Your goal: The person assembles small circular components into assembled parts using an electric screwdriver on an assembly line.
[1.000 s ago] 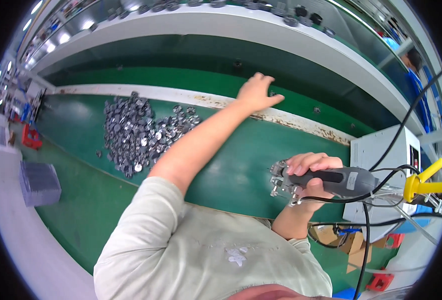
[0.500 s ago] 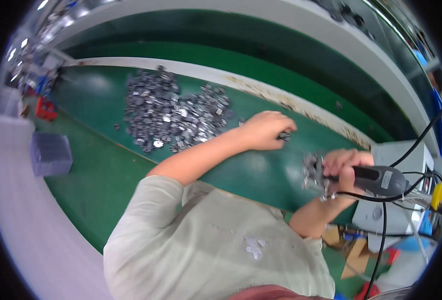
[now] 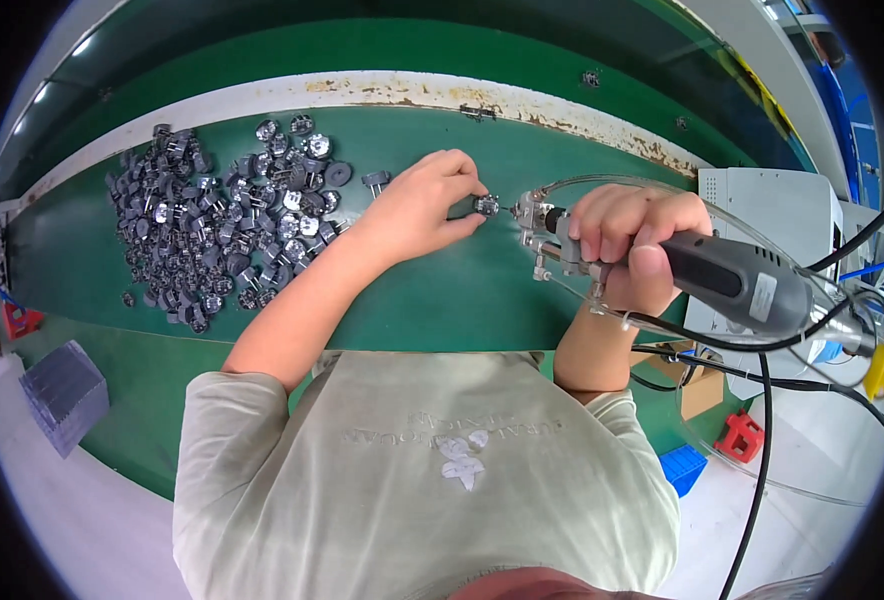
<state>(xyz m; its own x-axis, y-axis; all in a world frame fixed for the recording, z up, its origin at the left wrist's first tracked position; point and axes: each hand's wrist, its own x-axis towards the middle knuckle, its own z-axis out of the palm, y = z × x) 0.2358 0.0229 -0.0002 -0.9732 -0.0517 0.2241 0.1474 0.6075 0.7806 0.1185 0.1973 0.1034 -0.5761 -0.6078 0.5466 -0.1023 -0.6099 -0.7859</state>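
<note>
Green bench (image 3: 462, 300): left hand (image 3: 417, 205) pinches small part (image 3: 485, 206); right hand (image 3: 627, 245) grips power tool (image 3: 722, 280).

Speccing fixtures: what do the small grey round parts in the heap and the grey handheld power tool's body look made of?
Small grey round parts in the heap: dark matte bodies look like moulded plastic, with bright shiny faces, maybe metal or plated; too small to be sure. The left hand pinches one such part. Grey handheld power tool, gripped by the right hand: smooth matte body, likely plastic; its nose looks like bright metal.

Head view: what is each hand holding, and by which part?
Left hand pinches a small grey part by its sides; right hand grips the grey power tool around its body.
</note>
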